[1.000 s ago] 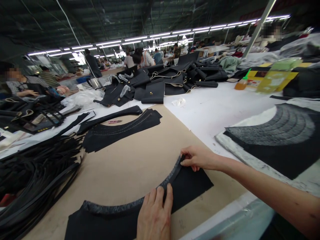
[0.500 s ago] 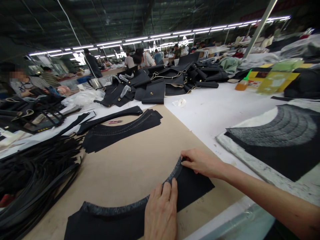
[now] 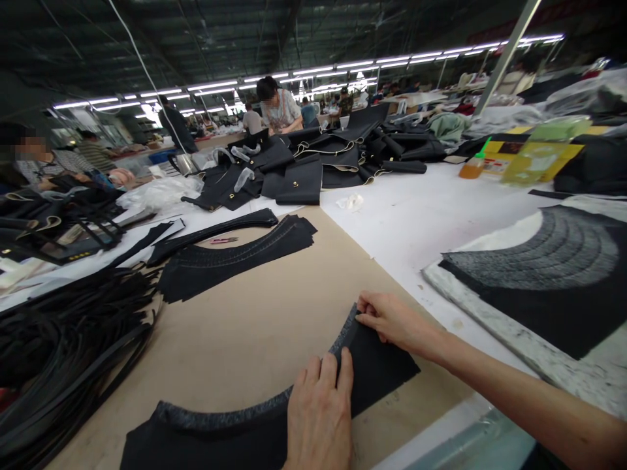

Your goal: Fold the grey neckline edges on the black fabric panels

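Observation:
A curved black fabric piece (image 3: 235,437) with a fuzzy grey strip along its inner edge lies on the tan board (image 3: 235,339). My left hand (image 3: 321,405) rests flat on it near the middle, fingertips by the curved edge. At the upper right end of the curve, my right hand (image 3: 385,320) pinches the edge between thumb and fingers. Farther back on the board is a stack of black curved pieces (image 3: 240,254), with small red-handled snips (image 3: 224,241) beside it.
Black strips (image 3: 63,365) are heaped at the left. Black panels with gold fittings (image 3: 304,176) pile up at the back. On the right are a stack of grey-coated pieces (image 3: 539,254) and an orange glue bottle (image 3: 473,166). Several people work beyond.
My left hand has shifted slightly right along the piece. The right hand keeps its pinch at the edge. In the background, a person's head and arm have come into clearer view.

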Motion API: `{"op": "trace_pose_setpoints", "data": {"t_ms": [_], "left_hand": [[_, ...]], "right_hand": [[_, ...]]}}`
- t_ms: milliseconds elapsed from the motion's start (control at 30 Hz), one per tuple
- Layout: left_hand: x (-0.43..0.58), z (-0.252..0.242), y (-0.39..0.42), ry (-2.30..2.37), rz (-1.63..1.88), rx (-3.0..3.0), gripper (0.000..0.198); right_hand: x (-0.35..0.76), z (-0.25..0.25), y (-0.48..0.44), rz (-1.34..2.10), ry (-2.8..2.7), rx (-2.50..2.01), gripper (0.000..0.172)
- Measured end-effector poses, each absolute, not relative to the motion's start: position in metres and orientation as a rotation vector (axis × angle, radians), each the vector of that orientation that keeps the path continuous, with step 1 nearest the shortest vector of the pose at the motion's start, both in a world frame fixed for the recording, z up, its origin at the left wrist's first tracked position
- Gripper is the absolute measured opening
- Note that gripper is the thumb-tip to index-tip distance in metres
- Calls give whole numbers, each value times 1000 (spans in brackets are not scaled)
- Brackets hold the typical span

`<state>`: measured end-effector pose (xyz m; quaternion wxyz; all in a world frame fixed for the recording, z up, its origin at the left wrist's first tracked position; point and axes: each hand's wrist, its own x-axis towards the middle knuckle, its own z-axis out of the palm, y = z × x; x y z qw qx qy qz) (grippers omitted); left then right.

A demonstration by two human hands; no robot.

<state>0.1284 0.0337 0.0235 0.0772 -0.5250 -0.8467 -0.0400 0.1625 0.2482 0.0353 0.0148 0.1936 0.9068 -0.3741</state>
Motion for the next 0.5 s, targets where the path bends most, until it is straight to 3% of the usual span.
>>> {"op": "trace_pose_setpoints", "data": {"t_ms": [233,333,500], "left_hand": [[130,25,34,-2486,-162,-1540,49],[135,24,31,-2459,-194,-1526,44],[137,21,16,-2435,-311,-1463,39]], "right_hand": [[160,35,245,-1125,2884,619,10],[161,30,244,-964,2993,477,3],[158,11,257,-905,3082,430,24]]}}
